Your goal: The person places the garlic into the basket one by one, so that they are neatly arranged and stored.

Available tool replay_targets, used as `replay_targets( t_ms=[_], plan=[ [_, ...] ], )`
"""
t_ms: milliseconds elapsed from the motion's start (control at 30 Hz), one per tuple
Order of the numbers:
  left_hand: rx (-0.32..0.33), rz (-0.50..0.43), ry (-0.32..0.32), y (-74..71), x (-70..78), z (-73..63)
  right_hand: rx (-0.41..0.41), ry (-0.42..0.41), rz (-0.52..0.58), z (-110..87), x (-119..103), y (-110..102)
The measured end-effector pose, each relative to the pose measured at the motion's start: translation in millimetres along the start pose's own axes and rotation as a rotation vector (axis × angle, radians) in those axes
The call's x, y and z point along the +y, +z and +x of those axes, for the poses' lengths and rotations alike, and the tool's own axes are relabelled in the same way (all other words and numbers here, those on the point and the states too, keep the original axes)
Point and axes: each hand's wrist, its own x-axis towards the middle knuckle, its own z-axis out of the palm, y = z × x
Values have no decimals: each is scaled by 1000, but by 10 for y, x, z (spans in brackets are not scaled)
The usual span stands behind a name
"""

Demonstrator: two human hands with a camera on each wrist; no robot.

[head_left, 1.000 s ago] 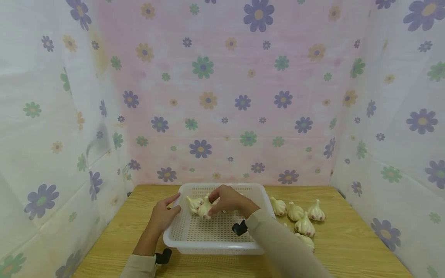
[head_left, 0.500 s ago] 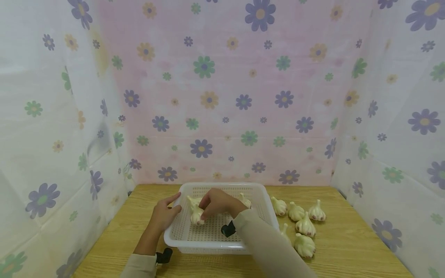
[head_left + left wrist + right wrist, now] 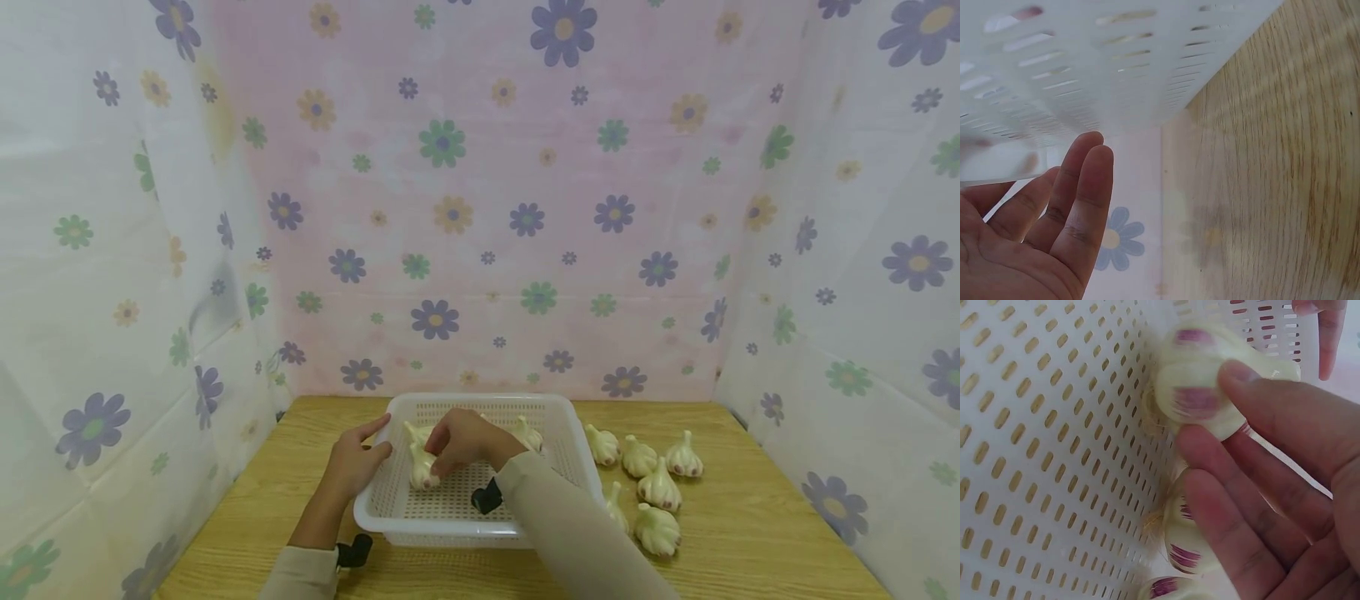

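Observation:
My right hand [image 3: 465, 437] is inside a white perforated plastic basket [image 3: 450, 527]. Thumb and fingertips pinch a garlic bulb [image 3: 422, 469] low over the basket floor on the left; the right wrist view shows the purple-streaked bulb [image 3: 1194, 387] between them. Just behind it, another bulb [image 3: 420, 433] is partly covered. A bulb [image 3: 528, 435] lies at the basket's right, partly behind my right wrist. My left hand [image 3: 352, 462] rests at the left rim, thumb and index fingertips on it. The left wrist view shows its other fingers [image 3: 1088, 200] extended along the basket's outer wall.
Several garlic bulbs [image 3: 658, 487] lie on the wooden table [image 3: 742, 533] right of the basket, one of them [image 3: 617, 506] close against its wall. Flower-printed sheets [image 3: 495, 192] enclose the back and both sides.
My right hand has moved left and slightly toward me with the garlic bulb, lowering it in front of the one behind. The bulb at the basket's right has come into view. My left hand stays put.

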Motion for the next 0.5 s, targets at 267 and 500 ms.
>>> replay_targets(
  t_ms=[267, 500],
  plan=[
    [2, 21, 7, -6, -16, 7, 39, -21, -66, 44, 14, 14],
    [1, 31, 15, -3, -13, 4, 23, 0, 65, 54, 32, 47]
  ],
)
